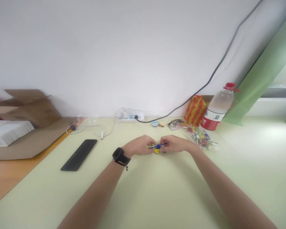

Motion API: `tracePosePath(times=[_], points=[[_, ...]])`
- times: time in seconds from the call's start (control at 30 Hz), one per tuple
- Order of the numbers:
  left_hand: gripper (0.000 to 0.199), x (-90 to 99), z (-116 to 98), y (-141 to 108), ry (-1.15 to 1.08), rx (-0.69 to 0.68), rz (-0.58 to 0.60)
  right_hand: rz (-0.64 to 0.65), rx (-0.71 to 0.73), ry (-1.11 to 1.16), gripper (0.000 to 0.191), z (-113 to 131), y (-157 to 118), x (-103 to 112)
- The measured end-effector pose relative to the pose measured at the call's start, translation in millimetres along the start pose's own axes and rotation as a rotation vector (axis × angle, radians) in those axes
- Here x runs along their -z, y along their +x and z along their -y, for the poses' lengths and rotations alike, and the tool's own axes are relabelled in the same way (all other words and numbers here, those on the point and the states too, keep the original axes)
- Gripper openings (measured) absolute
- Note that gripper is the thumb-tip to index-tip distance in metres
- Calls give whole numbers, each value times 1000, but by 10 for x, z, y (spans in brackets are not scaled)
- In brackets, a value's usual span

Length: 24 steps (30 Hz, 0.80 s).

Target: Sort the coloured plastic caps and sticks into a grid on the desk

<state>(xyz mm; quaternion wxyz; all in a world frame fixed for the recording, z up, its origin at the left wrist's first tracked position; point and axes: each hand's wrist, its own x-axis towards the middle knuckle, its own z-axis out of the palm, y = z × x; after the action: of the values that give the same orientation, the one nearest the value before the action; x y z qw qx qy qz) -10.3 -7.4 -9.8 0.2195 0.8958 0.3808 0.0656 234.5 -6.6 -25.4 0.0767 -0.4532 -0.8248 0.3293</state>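
My left hand (143, 145), with a black watch on its wrist, is closed in a pinch at the green end of a small plastic toy. Facing it, my right hand (173, 143) pinches a thin blue arm of the same toy. The toy's round blue middle (158, 146) shows between my fingertips. Just below it sits a yellow round piece (156, 151), close to the tabletop; I cannot tell whether the two are joined. My fingers hide parts of the toy. A small dark thing peeks out under my right hand.
A clear bag of colourful plastic pieces (201, 137) lies right of my hands, before a large water bottle (218, 106) and a red-yellow bag (194, 109). A power strip (131, 116) stands by the wall. At left are a black flat slab (79, 155) and a cardboard box (38, 108).
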Motion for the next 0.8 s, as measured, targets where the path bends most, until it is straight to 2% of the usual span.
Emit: tracePosePath(times=[0.13,0.3,0.43,0.5,0.63,0.7,0.8], points=[[41,78,29,-44,-37,69,-44,-91,-19,5,37,11,-3,17],[42,195,142,-90,-77,94,-66,14,-8,18,31,18,-15,35],[44,286,256,-131,-105,85,-102,-9,-26,-23,30,40,-54,92],[45,330,294,-156,-131,88,-123,-107,-17,-50,27,67,-16,119],[44,401,300,-205,-155,75,-169,-488,53,-82,26,118,273,154],[42,427,277,-226,-147,58,-178,-634,24,-118,30,109,481,171],[40,457,241,-246,-152,41,-186,-679,-70,-180,34,29,756,197]])
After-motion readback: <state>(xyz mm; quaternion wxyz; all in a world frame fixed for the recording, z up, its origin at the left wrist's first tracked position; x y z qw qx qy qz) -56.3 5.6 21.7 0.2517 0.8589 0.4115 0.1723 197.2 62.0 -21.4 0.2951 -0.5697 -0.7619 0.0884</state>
